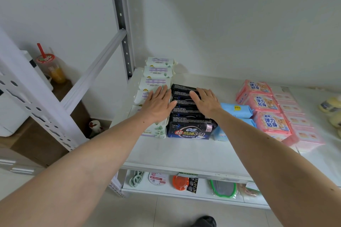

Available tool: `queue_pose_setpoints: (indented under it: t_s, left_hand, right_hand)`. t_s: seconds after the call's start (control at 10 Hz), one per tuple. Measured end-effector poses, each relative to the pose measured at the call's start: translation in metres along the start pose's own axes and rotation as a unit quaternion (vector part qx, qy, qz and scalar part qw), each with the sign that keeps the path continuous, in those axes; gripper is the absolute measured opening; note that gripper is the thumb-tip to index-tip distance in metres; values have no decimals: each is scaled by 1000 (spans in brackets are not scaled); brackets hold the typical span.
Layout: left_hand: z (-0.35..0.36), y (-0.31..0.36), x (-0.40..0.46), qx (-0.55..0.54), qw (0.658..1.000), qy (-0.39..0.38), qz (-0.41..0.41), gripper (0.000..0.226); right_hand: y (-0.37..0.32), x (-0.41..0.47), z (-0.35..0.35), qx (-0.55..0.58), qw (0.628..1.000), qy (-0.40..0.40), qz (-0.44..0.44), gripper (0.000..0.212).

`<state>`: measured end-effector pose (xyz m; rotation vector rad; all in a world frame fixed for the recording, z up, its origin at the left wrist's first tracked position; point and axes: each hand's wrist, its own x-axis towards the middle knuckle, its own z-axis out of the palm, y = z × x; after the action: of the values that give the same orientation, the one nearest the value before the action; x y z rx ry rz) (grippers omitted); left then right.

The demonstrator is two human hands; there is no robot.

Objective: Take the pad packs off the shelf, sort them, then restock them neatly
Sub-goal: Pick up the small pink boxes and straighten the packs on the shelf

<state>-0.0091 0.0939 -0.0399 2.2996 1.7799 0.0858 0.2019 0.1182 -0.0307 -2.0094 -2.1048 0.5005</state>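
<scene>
Pad packs stand in rows on the white shelf (184, 153). A row of white and green packs (158, 72) runs along the left side. Beside it is a row of black packs (191, 128). Light blue packs (238, 110) and pink packs (265, 103) stand further right. My left hand (158, 104) lies flat with straight fingers across the white packs at the left edge of the black row. My right hand (206, 98) rests with straight fingers on top of the black row's right side. The black packs sit between the two hands.
A grey shelf upright (120, 22) rises at the back left. A drink cup with a red straw (52, 68) stands on a brown cabinet to the left. Yellow items (332, 107) lie at the far right. The lower shelf (184, 183) holds small goods.
</scene>
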Motion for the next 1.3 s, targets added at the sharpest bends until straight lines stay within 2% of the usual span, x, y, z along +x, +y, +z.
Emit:
queue_pose_setpoints:
  t_s: [0.3,0.7,0.9,1.0,1.1,1.2,1.3]
  left_hand:
    - [-9,9,1,10,1000,-8,8,68]
    - [-21,20,3,1,1000,-9,25,67]
    - [-29,64,7,9,997,-17,69,68]
    - [-32,94,8,11,995,-23,96,67]
    - [-31,124,9,13,992,-29,122,67]
    - [-23,152,10,23,989,-33,139,67]
    - [-11,177,8,41,987,-48,150,68]
  right_hand:
    - [1,1,-9,-27,999,-29,-5,76]
    - [13,2,-30,-16,1000,-25,2,74]
    - [64,-26,-70,-2,999,-1,40,73]
    - [96,-44,-93,34,997,15,69,87]
    - [126,-56,-114,38,996,41,72,84]
    - [159,-63,-125,13,997,45,68,71]
    - [182,-70,-128,-10,996,48,77,78]
